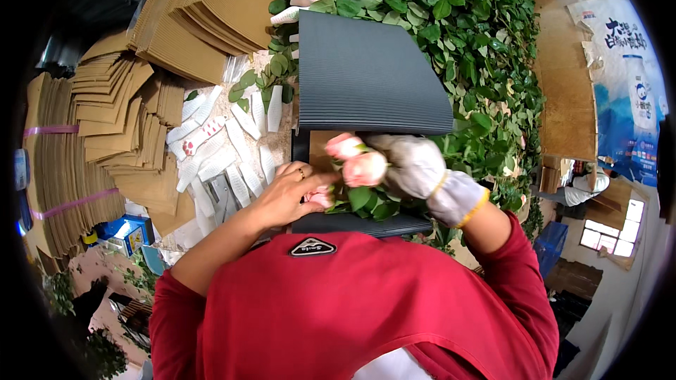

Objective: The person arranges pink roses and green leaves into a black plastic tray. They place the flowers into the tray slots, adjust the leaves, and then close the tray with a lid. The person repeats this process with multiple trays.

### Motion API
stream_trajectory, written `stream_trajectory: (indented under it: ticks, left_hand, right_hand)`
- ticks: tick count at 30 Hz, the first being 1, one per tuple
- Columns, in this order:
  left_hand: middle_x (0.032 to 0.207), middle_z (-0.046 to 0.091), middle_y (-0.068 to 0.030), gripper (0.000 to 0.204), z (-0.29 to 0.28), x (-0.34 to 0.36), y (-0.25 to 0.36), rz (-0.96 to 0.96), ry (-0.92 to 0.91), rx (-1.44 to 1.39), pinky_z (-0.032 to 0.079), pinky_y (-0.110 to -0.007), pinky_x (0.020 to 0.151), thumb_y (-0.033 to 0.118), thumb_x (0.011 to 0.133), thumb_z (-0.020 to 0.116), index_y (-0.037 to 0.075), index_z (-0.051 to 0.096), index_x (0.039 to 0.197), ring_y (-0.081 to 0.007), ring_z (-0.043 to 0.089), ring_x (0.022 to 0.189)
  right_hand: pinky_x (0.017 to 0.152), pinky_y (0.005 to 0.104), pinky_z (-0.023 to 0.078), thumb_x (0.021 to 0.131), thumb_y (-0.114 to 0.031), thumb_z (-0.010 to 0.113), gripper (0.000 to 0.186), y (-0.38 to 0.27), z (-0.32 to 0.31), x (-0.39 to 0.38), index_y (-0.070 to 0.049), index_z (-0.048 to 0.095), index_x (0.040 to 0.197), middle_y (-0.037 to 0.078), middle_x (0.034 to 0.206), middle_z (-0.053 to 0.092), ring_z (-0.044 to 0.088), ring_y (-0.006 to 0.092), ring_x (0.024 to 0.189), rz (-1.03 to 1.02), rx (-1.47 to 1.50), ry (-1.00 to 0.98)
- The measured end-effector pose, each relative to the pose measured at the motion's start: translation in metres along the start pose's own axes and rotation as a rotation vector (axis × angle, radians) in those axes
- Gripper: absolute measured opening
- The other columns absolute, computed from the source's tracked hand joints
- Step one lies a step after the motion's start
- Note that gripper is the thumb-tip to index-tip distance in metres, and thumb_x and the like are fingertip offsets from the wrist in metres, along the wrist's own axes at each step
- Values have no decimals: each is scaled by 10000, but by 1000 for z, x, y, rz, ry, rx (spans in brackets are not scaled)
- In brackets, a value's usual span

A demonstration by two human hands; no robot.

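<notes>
My left hand (294, 186), bare with a ring on one finger, curls its fingers around a pink rose (320, 197). My right hand (412, 158), in a pale grey glove with a yellow cuff edge, is closed at two more pink roses (364, 168), with its fingertips partly hidden and blurred. Green rose leaves (377, 205) hang below the blooms. Both hands work in a gap between a dark grey ribbed board (373, 73) on the far side and a dark ribbed edge (362, 225) near my body. Brown cardboard (320, 149) shows inside the gap.
Leafy rose stems (479, 49) pile up at the far right. White mesh flower sleeves (239, 140) lie scattered left of the board. Cardboard stacks (211, 7) stand at the far left, with a strapped cardboard bundle (60, 162) farther left. A blue box (127, 234) sits near the left side.
</notes>
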State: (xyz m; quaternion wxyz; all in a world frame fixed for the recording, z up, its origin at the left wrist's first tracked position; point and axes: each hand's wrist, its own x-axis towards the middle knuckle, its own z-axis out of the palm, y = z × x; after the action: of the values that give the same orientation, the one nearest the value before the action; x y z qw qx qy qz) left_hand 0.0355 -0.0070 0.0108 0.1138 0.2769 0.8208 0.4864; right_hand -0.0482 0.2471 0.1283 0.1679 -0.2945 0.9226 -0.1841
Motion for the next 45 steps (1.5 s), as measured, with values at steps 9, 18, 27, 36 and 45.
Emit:
stream_trajectory:
  ticks: [9,18,27,36,45]
  left_hand:
    - [1380,516,-135,489,-17,15,7,47,48,77,400,-457,1037,245,619,877,104,712,1057,-350,493,1236]
    - [1179,645,-82,338,3,17,-11,61,142,13,377,-399,987,217,761,759,152,733,1091,-281,587,1081]
    - [1299,530,-94,454,0,11,-6,107,290,357,396,-426,973,299,721,806,234,708,1160,-318,490,1163]
    - [1289,609,-155,350,-10,39,-25,99,50,96,426,-418,1001,136,763,741,86,712,1108,-337,565,1171]
    - [1242,615,-186,511,-9,41,-25,43,92,-20,439,-435,1002,89,732,754,41,615,1221,-371,566,1162]
  right_hand:
    - [693,456,561,818,-134,639,588,-10,32,1,-175,486,1385,146,1133,635,677,365,864,-31,-192,-264]
    - [632,417,564,857,-185,644,342,-10,-10,5,-134,609,1194,136,871,682,680,301,734,7,-18,-165]
    - [593,483,553,900,-270,603,406,17,56,18,-204,588,1301,151,1104,652,688,348,762,-98,-270,-14]
    - [637,392,564,831,-215,646,447,16,-17,-48,-122,557,1259,107,980,637,683,277,781,-130,-274,244]
    - [692,430,573,874,-428,608,372,40,-48,-98,-78,710,799,157,789,698,699,338,736,478,-355,-112]
